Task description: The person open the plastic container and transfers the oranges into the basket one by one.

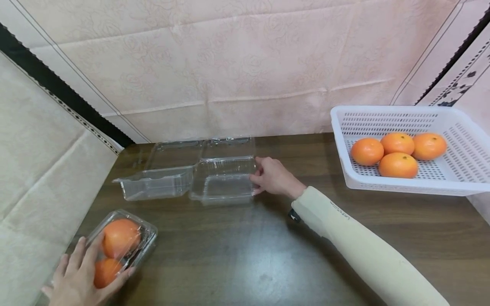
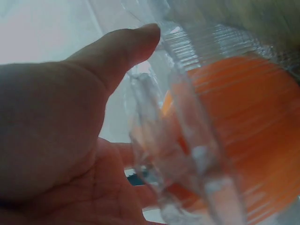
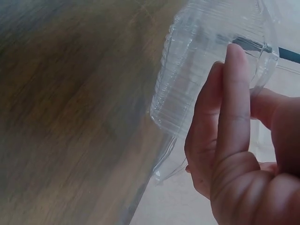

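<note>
At the lower left of the head view, a clear plastic box [image 1: 147, 241] holds two oranges [image 1: 121, 238]. My left hand [image 1: 78, 276] lies against its near left side, fingers spread and thumb along the near edge. An orange [image 2: 248, 126] shows through the ribbed plastic in the left wrist view, with the thumb at the box's edge. Farther back, my right hand [image 1: 276, 176] pinches the right edge of an empty clear container [image 1: 226, 187] with its lid flipped back. The right wrist view shows fingers [image 3: 236, 98] and thumb at the container's rim [image 3: 269, 63].
Another opened clear container [image 1: 157, 185] stands just left of the one at my right hand. At the right, a white perforated basket [image 1: 405, 185] holds several oranges [image 1: 398, 165]. A pale patterned cloth [image 1: 237, 63] hangs behind the brown wooden table [image 1: 214, 255].
</note>
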Tool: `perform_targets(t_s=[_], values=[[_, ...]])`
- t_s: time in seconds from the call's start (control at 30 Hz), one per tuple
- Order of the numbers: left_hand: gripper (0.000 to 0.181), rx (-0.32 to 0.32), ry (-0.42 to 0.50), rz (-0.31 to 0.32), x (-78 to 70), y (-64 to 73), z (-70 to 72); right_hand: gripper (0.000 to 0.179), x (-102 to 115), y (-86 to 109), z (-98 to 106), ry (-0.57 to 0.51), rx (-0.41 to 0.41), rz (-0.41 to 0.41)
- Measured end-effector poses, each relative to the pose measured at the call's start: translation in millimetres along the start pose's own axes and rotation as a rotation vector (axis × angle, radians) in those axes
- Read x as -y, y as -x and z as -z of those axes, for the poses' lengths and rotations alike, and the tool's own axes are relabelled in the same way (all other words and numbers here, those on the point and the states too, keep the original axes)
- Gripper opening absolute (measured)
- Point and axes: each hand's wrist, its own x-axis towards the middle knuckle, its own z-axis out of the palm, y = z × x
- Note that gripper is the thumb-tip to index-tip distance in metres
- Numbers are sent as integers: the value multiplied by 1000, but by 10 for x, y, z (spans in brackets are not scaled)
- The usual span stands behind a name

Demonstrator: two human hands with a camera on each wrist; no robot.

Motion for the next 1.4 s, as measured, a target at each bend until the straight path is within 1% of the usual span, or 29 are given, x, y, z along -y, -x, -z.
perform_targets(t_s=[0.03, 0.07, 0.13, 0.3, 0.5, 0.57, 0.67, 0.73, 0.87, 1.0, 1.1, 1.2, 1.3, 1.4], values=[[113, -2, 4, -2, -17, 13, -3, 76, 8, -5, -2, -4, 2, -5], [114, 9, 3, -7, -33, 23, -4, 76, 15, -11, -3, -12, 4, -8], [113, 46, -3, -16, -59, 43, -6, 76, 31, -19, -6, -27, 13, -19], [115, 78, -15, -56, -168, 101, -49, 79, 62, -49, -31, -54, 42, -46], [118, 43, -19, -123, -379, 195, -100, 80, 80, -70, -80, -66, 48, -27], [117, 25, -25, -146, -455, 228, -108, 79, 81, -71, -90, -92, 44, -16], [116, 32, -29, -181, -570, 264, -111, 77, 75, -63, -93, -133, 44, 2], [116, 38, -30, -206, -636, 287, -113, 75, 67, -57, -88, -138, 41, 8], [119, 79, -34, -237, -758, 320, -112, 73, 58, -38, -73, -140, 43, 21], [124, 169, -55, -247, -894, 311, -113, 68, 55, -26, -75, -153, 42, 37], [126, 228, -66, -254, -1004, 300, -120, 65, 66, -35, -91, -126, 37, 51], [127, 248, -61, -277, -1106, 305, -121, 64, 87, -55, -113, -102, 42, 68], [127, 255, -66, -306, -1218, 307, -114, 64, 108, -73, -133, -87, 51, 76], [126, 270, -72, -334, -1333, 297, -97, 66, 121, -89, -149, -63, 54, 70]])
